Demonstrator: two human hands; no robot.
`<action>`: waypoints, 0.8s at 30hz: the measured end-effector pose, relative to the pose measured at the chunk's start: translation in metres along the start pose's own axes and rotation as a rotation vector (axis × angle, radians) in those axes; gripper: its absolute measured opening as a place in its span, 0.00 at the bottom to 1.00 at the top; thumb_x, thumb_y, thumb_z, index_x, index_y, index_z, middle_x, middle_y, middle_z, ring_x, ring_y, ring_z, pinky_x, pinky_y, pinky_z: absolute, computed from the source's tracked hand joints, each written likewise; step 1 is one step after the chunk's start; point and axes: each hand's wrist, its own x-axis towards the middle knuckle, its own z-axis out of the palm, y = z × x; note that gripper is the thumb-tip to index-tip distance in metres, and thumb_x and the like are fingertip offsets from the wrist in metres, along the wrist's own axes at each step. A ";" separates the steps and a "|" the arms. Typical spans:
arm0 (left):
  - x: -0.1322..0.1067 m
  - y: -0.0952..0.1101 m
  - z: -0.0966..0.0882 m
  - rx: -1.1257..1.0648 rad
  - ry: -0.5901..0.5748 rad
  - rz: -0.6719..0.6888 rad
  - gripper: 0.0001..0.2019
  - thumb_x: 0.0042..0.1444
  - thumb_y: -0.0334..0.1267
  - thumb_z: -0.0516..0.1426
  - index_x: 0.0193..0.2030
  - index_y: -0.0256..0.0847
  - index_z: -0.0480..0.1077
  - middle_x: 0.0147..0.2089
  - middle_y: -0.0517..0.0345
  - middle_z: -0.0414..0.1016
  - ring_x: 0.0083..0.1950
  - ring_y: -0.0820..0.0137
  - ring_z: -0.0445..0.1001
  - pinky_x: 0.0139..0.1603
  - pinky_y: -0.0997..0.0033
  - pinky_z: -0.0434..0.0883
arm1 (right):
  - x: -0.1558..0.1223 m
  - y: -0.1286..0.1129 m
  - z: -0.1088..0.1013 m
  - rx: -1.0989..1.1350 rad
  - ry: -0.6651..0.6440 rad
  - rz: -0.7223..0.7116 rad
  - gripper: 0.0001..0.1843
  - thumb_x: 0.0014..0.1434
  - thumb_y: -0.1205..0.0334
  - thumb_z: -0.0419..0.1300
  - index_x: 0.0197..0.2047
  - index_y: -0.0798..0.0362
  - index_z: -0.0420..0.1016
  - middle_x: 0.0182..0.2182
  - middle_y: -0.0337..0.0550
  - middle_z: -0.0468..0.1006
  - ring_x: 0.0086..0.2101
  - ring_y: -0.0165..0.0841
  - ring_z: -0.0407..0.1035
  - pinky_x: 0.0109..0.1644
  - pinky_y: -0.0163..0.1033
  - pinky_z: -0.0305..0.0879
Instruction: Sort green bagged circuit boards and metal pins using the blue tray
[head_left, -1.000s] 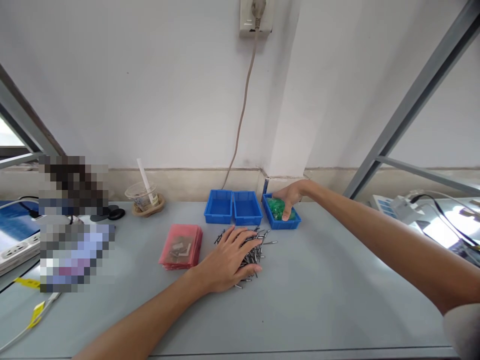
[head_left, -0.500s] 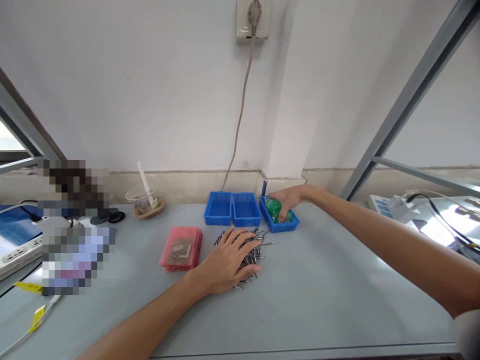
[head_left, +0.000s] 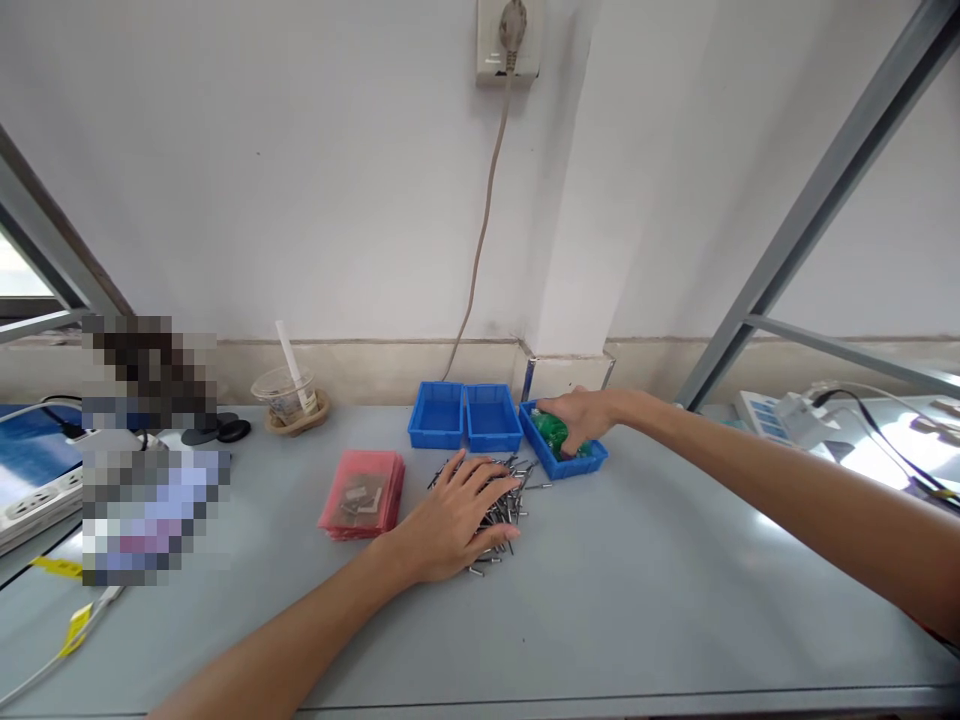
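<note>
- Since the earlier frames, the rightmost blue bin (head_left: 570,458) has turned at an angle and slid slightly toward the lower right, away from the two bins beside it; the right hand (head_left: 585,415) has shifted with it, while the left hand (head_left: 457,520) stays where it was.
- Right hand: just right of the frame's centre, reaching in from the right edge on a long bare arm, curled over a green crinkly packet (head_left: 551,432) that sits inside the angled bin. Fingers are bent around the packet, gripping it.
- Left hand: at the centre of the frame, palm down with fingers spread, lying flat on a loose pile of small metal pins (head_left: 510,495) on the grey desk (head_left: 637,580).
- Two more blue bins (head_left: 465,415) stand side by side just left of the angled one, above the pins.
- A stack of pink bags (head_left: 362,493) lies left of the pins, near the left hand's wrist.
- Farther left, near the wall, a clear plastic cup (head_left: 289,392) holds a white stick.
- At the top centre, a wall socket (head_left: 508,40) has a plug in it, with a cable hanging down the wall toward the bins.
- A white power strip (head_left: 37,505) lies at the far left edge.
</note>
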 end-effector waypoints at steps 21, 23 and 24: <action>-0.002 -0.005 0.008 0.015 -0.051 -0.075 0.28 0.73 0.58 0.47 0.73 0.49 0.60 0.72 0.48 0.64 0.74 0.54 0.60 0.77 0.37 0.53 | 0.001 0.004 0.032 -0.239 0.328 -0.213 0.20 0.54 0.59 0.65 0.47 0.48 0.61 0.40 0.46 0.75 0.37 0.44 0.70 0.42 0.43 0.61; -0.002 -0.005 0.007 0.014 -0.056 -0.082 0.28 0.73 0.58 0.47 0.73 0.49 0.59 0.72 0.48 0.64 0.74 0.54 0.60 0.77 0.37 0.53 | -0.004 0.004 0.030 -0.206 0.368 -0.189 0.18 0.58 0.59 0.63 0.49 0.48 0.62 0.43 0.47 0.76 0.37 0.43 0.71 0.39 0.41 0.59; -0.003 -0.005 0.007 0.015 -0.057 -0.084 0.28 0.73 0.58 0.47 0.73 0.49 0.59 0.72 0.48 0.64 0.74 0.54 0.59 0.77 0.37 0.53 | -0.006 0.006 0.028 -0.178 0.388 -0.174 0.18 0.60 0.57 0.62 0.50 0.48 0.62 0.44 0.48 0.76 0.38 0.43 0.71 0.38 0.41 0.59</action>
